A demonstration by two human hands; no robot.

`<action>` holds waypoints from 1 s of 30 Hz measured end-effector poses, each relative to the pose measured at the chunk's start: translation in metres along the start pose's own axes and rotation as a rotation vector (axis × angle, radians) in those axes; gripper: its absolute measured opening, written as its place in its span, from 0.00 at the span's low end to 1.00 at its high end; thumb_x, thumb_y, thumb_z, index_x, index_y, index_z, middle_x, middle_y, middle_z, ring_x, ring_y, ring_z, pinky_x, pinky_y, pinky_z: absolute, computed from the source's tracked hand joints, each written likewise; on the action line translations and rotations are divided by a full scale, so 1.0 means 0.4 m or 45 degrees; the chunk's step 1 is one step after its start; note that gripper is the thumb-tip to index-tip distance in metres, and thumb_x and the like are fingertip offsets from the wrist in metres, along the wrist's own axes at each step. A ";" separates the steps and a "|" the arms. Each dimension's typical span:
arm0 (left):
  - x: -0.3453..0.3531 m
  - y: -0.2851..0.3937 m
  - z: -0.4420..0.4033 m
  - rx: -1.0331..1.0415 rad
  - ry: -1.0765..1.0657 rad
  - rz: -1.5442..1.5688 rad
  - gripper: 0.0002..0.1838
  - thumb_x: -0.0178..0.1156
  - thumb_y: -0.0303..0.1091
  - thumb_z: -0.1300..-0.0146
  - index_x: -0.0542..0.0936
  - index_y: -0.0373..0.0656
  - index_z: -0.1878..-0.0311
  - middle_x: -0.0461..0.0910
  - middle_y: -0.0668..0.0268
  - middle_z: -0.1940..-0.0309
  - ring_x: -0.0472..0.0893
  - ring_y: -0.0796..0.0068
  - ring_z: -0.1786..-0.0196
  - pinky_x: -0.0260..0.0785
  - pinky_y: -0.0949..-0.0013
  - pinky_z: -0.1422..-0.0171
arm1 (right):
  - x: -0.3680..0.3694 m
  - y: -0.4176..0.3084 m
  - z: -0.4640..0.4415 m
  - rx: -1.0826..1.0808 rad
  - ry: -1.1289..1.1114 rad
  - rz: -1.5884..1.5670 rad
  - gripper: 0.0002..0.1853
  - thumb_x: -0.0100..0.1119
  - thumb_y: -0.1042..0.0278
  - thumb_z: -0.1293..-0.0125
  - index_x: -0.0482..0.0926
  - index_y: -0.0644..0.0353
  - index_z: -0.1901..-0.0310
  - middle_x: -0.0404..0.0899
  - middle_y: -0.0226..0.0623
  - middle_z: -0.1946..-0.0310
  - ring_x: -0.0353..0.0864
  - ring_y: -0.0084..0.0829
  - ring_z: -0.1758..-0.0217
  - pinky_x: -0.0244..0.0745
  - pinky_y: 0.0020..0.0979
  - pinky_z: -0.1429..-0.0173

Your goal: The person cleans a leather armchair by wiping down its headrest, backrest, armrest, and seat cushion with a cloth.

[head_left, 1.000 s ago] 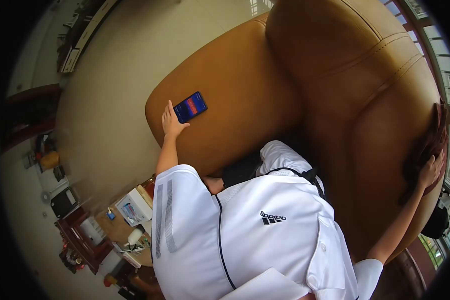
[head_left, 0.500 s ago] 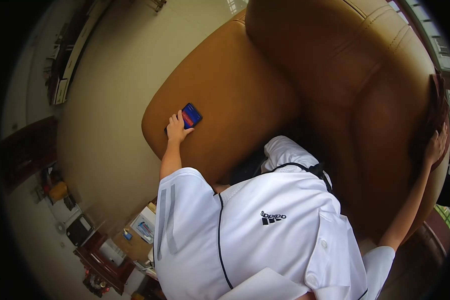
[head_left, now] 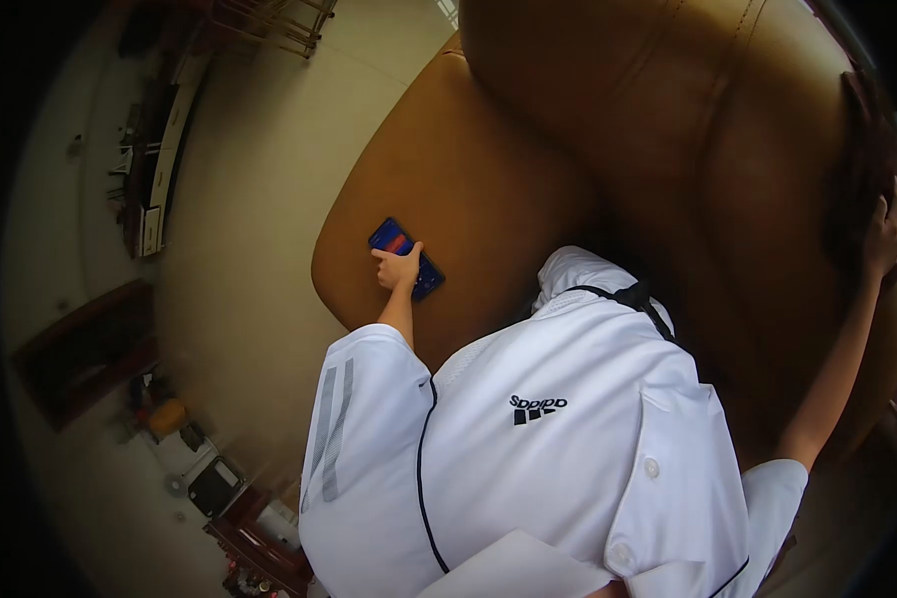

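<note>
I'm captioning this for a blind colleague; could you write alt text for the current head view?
A person's left hand lies across a lit phone on a tan sofa, while the right hand rests on dark reddish cloth near the right edge. Their white shirt fills the lower middle.

One head-worn view, forward and down, close above the white shirt (head_left: 538, 458)

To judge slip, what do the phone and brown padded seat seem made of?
Phone: probably a smooth glass front, judging by the lit display; casing material unclear. Brown padded seat: leather or imitation leather, soft sheen, with stitched seams.
</note>
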State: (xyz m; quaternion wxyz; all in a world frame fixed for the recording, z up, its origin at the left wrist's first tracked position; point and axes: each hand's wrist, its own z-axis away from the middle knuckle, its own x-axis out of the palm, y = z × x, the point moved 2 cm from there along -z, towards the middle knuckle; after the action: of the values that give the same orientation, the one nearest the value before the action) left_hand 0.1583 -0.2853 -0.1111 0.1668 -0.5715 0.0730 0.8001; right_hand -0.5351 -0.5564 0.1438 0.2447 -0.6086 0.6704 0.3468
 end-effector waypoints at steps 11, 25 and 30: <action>-0.012 0.020 -0.059 -0.116 -0.085 -0.074 0.53 0.65 0.62 0.69 0.54 0.36 0.45 0.75 0.51 0.58 0.76 0.55 0.54 0.66 0.59 0.49 | 0.000 -0.009 0.002 -0.031 -0.003 -0.029 0.22 0.38 0.52 0.35 0.63 0.46 0.41 0.64 0.32 0.42 0.61 0.34 0.38 0.56 0.32 0.37; -0.032 0.335 -0.004 0.677 0.021 -0.320 0.60 0.67 0.61 0.67 0.46 0.37 0.37 0.76 0.50 0.65 0.78 0.55 0.62 0.70 0.60 0.58 | 0.001 -0.078 0.008 0.094 0.035 -0.132 0.22 0.40 0.49 0.38 0.64 0.41 0.42 0.64 0.26 0.42 0.62 0.32 0.38 0.56 0.33 0.36; -0.038 0.521 0.041 0.965 0.039 -0.294 0.59 0.66 0.60 0.67 0.47 0.35 0.37 0.77 0.52 0.68 0.79 0.56 0.66 0.71 0.61 0.61 | 0.000 -0.095 0.016 0.167 0.072 -0.062 0.22 0.42 0.50 0.38 0.65 0.38 0.42 0.64 0.24 0.41 0.60 0.30 0.36 0.54 0.34 0.35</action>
State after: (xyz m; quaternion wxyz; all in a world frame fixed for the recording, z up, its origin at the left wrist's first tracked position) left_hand 0.0751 -0.4777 -0.1069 0.4536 -0.4858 0.3007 0.6839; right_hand -0.4984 -0.5523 0.1336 0.2734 -0.6170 0.6832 0.2788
